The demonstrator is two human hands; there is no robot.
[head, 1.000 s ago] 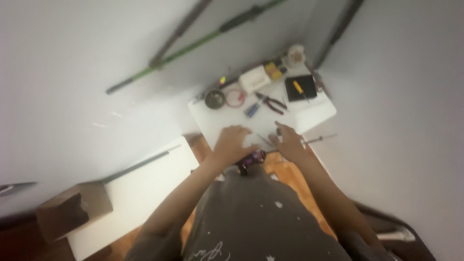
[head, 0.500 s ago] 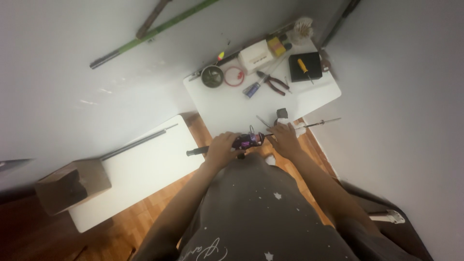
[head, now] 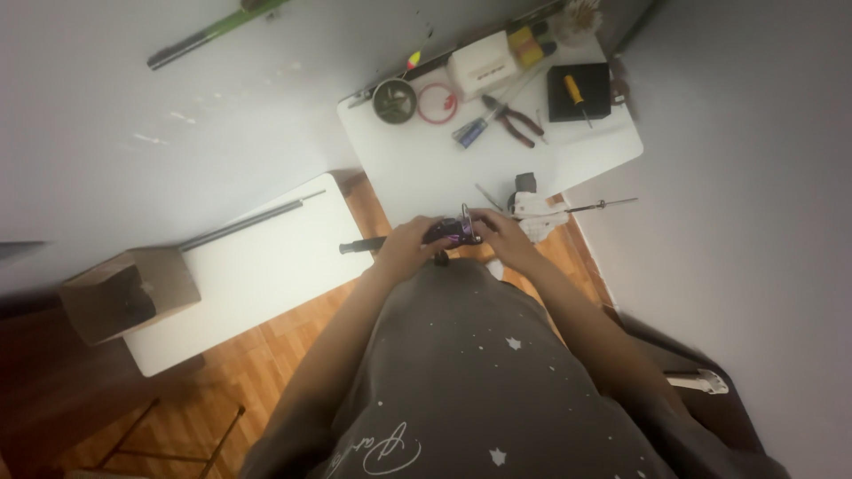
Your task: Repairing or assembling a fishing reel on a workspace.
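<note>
Head cam, looking straight down at the person's own arms and grey star-print shirt. Left hand (head: 410, 247) and right hand (head: 501, 238) meet just above the lap, both closed around a small dark purple device (head: 453, 232); fingers of each curl onto it from either side, so both hands are narrow and gripping. Device sits between the 2 hands, partly hidden by fingers; exact kind too small to tell. A thin metal bit sticks up from its top.

Just left of the left hand: a dark rod-like handle (head: 359, 246) poking out near the edge of the white table (head: 426, 168). Just beyond the right hand, touching dist. unclear: a white pale object (head: 532, 208) w/ a black cap, and a long thin metal tool (head: 603, 205) lying off to the right of it.

Further ahead of both hands, far end of table: red-handled pliers (head: 513, 117), a blue-handled tool (head: 469, 133), a red ring (head: 437, 102), a round dark dish (head: 394, 99), a white box (head: 482, 66), and a black case (head: 577, 92) w/ a yellow-handled screwdriver (head: 575, 90) on it.

Well left of the left hand: a 2nd white table (head: 266, 266) w/ a dark rod along its far edge, and a cardboard box (head: 124, 293) at its corner. Wood floor below.
</note>
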